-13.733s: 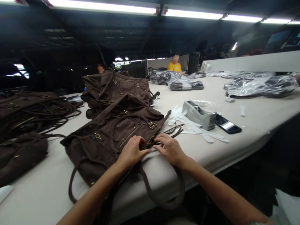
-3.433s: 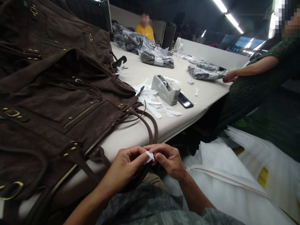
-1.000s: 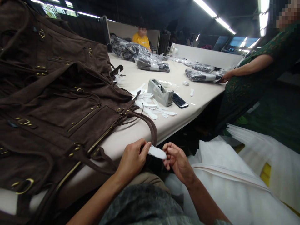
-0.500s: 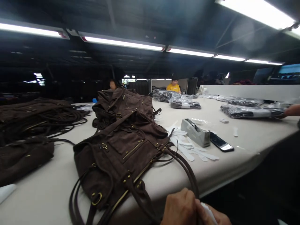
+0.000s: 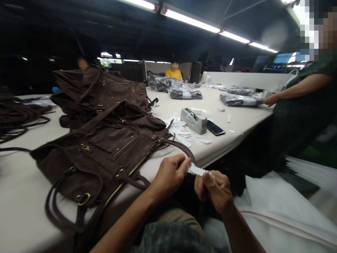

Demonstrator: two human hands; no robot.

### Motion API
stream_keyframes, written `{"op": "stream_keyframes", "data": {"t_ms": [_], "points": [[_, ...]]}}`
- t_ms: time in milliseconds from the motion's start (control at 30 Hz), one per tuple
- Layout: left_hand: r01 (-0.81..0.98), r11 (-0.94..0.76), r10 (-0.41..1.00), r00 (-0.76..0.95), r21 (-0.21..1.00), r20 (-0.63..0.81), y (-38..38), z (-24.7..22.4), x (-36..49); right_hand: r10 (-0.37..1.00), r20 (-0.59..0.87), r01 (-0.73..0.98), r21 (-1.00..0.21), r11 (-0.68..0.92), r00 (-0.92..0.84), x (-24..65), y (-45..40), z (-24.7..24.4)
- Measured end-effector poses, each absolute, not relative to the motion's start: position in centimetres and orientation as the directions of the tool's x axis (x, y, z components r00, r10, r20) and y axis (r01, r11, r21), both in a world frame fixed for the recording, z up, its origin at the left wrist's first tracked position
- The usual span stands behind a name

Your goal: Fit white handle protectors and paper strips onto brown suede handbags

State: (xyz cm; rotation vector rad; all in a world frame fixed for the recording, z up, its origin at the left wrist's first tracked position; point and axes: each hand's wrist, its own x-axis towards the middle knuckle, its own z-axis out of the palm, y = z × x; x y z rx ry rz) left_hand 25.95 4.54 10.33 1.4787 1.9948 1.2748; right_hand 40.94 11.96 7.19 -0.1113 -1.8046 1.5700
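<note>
A dark brown bag [image 5: 105, 158] with brass-coloured zips and rings lies on the table in front of me. One of its straps [image 5: 181, 147] runs over the table edge to my hands. My left hand [image 5: 170, 174] is closed, pinching one end of a white strip [image 5: 197, 170] with a notched edge. On the other end, my right hand [image 5: 216, 189] is closed too, thumb on top. The strip spans the short gap between them beside the strap. Whether it wraps the strap is hidden.
More brown bags [image 5: 100, 84] are behind and to the left. Loose white strips [image 5: 181, 131], a grey tape dispenser [image 5: 194, 121] and a phone [image 5: 216, 128] lie beyond my hands. A person's hand [image 5: 271, 100] touches a plastic-wrapped bag [image 5: 238, 100]. White sheeting [image 5: 284, 211] sits lower right.
The view has turned right and down, bringing both forearms and the person at right into sight. My hands have moved apart, and the white strip now shows between them.
</note>
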Motion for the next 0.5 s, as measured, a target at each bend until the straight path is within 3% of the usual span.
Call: {"op": "stream_keyframes", "data": {"t_ms": [167,267,367,433,500], "points": [[0.622,0.136,0.965,-0.261,0.771,0.040,1.9,8.9,26.0,0.725,0.230,-0.465,-0.874,-0.140,-0.650,40.7,15.0,8.0],[0.647,0.126,0.959,-0.274,0.752,0.074,-0.5,9.3,25.6,0.764,0.070,-0.396,-0.883,-0.251,-0.641,40.0,17.1,6.7],[0.604,0.170,0.862,-0.474,0.779,0.180,-2.5,11.5,24.8,0.843,0.090,-0.301,-0.950,-0.089,-0.531,39.5,18.3,4.7],[0.534,0.184,0.746,-0.623,0.825,0.237,-3.5,13.5,24.5,0.834,0.223,-0.171,-0.973,0.156,-0.505,39.1,18.7,3.7],[0.482,0.168,0.628,-0.725,0.860,0.283,-4.2,15.4,24.6,0.744,0.366,-0.085,-0.918,0.387,-0.559,38.0,18.9,3.0]]}}
